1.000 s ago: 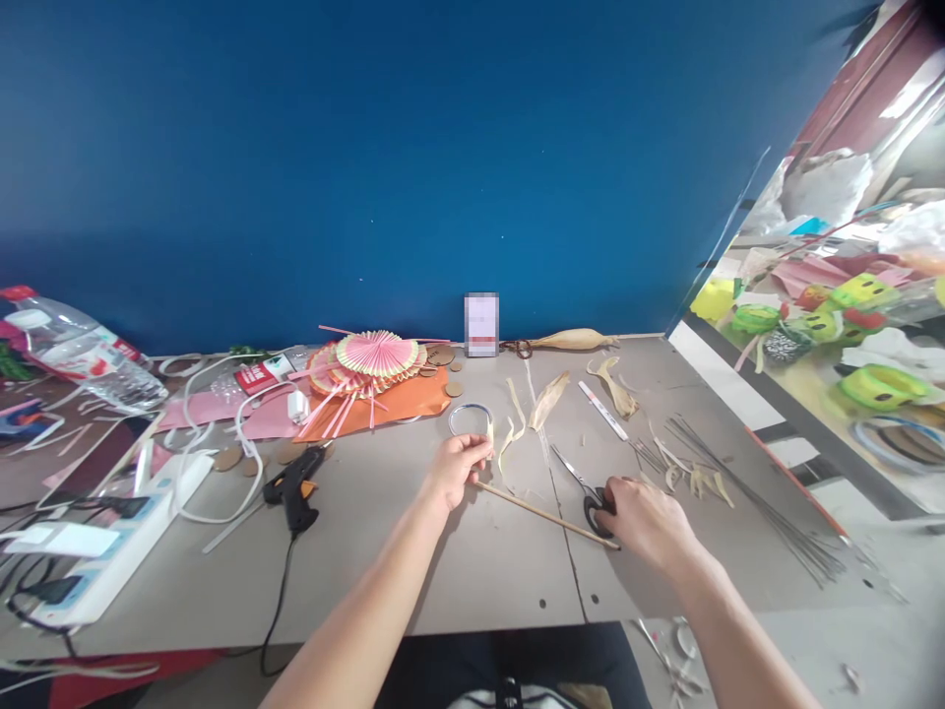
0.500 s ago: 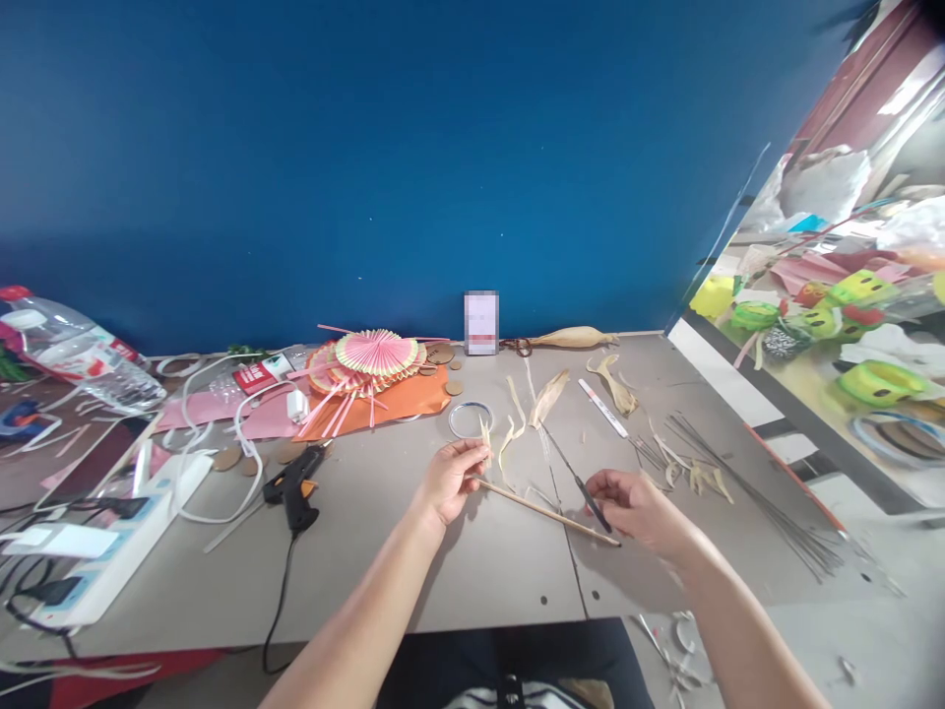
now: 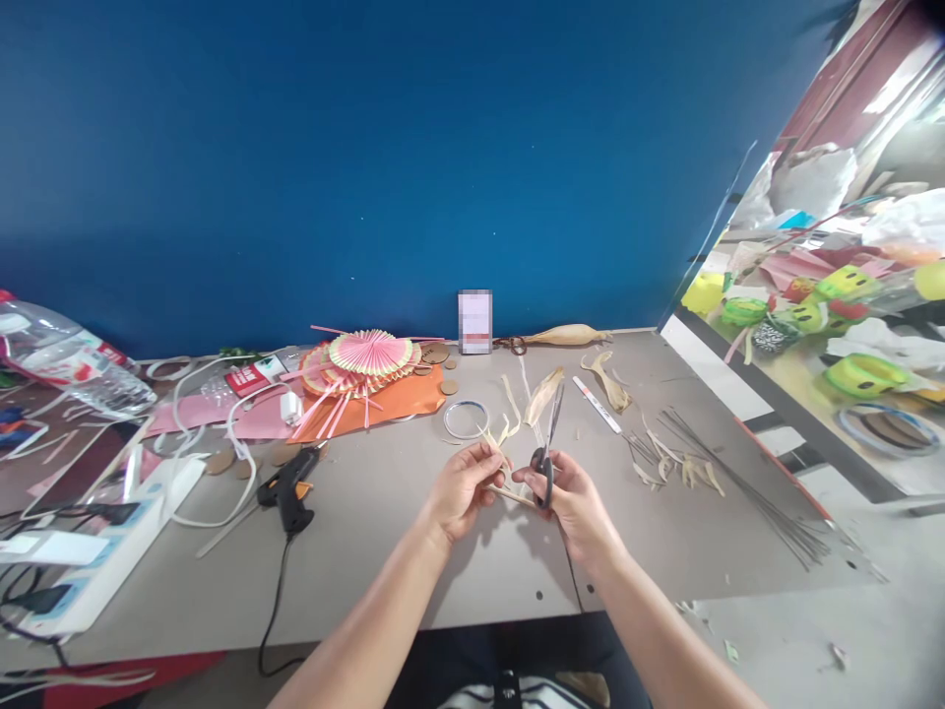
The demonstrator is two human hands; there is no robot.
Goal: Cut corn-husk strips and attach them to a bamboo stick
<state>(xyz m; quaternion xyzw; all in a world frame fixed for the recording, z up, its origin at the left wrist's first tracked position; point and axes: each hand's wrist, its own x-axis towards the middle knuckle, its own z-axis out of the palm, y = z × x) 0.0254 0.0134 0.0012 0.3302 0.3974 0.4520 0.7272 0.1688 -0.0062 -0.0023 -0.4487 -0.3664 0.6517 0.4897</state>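
Note:
My left hand (image 3: 462,487) is closed in a pinch on a thin wooden stick (image 3: 509,493) with a small pale husk strip at its tip, held just above the grey table (image 3: 384,561). My right hand (image 3: 572,502) grips black-handled scissors (image 3: 547,448), fingers through the handles, blades pointing up and away. The two hands almost touch at the table's middle. A wire ring (image 3: 467,418) lies just beyond my left hand, and dried husk strips (image 3: 542,394) lie behind the scissors.
A black and orange glue gun (image 3: 289,487) lies to the left with its cord over the front edge. Pink paper fans (image 3: 361,359) rest on orange paper. A white power strip (image 3: 95,561), a plastic bottle (image 3: 74,369) and thin wires (image 3: 745,483) flank the work area.
My right hand lifted the scissors off the table and brought them left to meet my left hand. The stick left the table and is now held up between both hands.

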